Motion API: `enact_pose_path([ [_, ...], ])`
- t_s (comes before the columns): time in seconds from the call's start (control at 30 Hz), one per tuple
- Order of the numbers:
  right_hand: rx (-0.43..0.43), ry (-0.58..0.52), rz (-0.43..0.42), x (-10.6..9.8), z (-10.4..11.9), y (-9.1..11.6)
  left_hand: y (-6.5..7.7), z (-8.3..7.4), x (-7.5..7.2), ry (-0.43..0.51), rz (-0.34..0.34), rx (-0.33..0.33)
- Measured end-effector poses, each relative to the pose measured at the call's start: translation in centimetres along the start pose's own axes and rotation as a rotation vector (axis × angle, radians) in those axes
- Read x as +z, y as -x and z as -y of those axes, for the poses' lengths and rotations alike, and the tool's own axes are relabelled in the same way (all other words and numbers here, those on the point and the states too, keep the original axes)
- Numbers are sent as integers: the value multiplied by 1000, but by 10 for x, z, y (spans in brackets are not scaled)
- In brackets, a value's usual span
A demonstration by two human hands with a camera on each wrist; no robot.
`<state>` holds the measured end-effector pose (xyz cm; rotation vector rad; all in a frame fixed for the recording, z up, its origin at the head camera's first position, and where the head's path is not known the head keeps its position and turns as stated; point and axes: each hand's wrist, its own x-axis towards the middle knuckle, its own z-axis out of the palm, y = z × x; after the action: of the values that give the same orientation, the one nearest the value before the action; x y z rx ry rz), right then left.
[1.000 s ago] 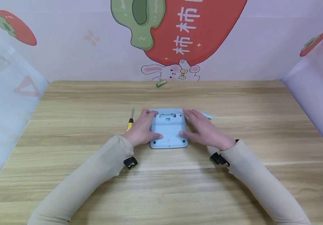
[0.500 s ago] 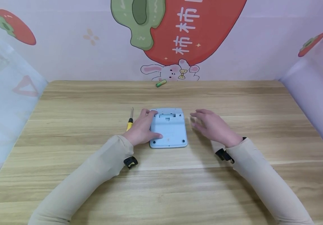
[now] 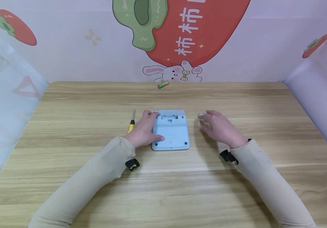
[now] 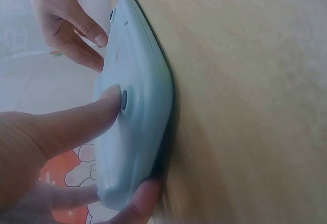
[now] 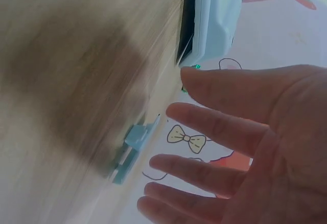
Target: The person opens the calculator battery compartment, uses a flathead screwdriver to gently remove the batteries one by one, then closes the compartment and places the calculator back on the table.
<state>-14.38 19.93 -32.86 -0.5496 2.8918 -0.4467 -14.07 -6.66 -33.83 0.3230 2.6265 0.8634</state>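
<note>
A light blue calculator (image 3: 170,131) lies face down on the table, its battery bay uncovered near the far edge. My left hand (image 3: 143,129) grips its left side, thumb on the back beside a dark rubber foot (image 4: 124,100) and fingertips at the edge. To the right, my right hand (image 3: 219,128) hovers with fingers apart and nothing between them. Beyond those fingertips in the right wrist view sits a small light blue battery cover (image 5: 135,137); in the head view the fingers hide most of it.
A yellow-and-black screwdriver (image 3: 131,122) lies left of the calculator, its handle partly behind the left hand. One green battery (image 3: 163,84) rests at the table's back edge, by the printed wall cloth (image 3: 95,63).
My right hand has left the calculator's right edge and moved right, over the battery cover. The left hand and the calculator hold their place.
</note>
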Motion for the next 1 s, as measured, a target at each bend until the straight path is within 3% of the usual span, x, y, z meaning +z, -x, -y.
enact_pose_path([
  [0.37,89,-29,14,-2,-3,-1,1,0,0,-1,1,5],
  [0.6,67,-67,-9,-2,-6,-5,1,-1,-1,0,1,9],
  [1.0,124,-54,-20,-3,-7,-12,1,-1,-1,2,3,9],
])
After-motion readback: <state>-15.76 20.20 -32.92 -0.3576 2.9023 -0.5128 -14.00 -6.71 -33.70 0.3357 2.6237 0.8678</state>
